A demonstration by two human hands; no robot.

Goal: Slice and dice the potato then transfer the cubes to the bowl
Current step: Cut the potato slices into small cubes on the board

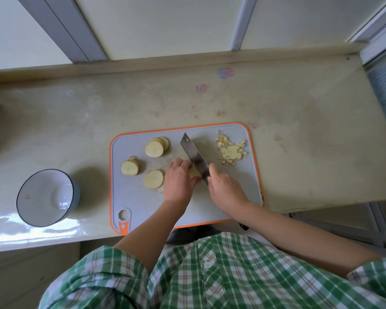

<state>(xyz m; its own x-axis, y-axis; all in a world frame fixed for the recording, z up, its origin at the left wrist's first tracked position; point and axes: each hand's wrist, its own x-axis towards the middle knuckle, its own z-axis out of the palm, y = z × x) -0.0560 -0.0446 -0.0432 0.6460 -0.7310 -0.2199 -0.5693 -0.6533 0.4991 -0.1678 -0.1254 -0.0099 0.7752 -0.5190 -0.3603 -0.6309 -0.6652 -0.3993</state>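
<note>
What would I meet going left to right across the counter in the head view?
Left to right: bowl → potato slices → left hand holding a potato piece → diced potato pile. The knife and right hand overlap these, so they are left out.

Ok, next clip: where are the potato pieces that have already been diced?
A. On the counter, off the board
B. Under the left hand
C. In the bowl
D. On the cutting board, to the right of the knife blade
D: the diced pile lies on the cutting board to the right of the knife, and the bowl holds no cubes.
</note>
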